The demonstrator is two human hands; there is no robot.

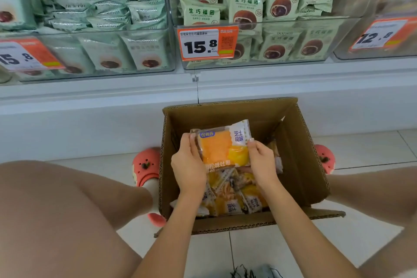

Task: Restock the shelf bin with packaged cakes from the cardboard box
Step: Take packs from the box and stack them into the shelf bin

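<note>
Below the shelf bins of green packets, an open cardboard box is set on the tiled floor. Above its loose packets, one orange packaged cake is gripped at both edges by left hand and right hand, fingers curled.

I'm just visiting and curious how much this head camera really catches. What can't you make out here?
- Head view, cardboard box: the hands and the orange packaged cake they hold cover the packs beneath, so no count.
- Left hand, right hand: fingertips hidden behind the packet.
- Right price tag: blurred, cut by the frame edge.
- Left shelf bin: frosted front blurs pack labels.
- Small print on middle price tag: too small.
</note>
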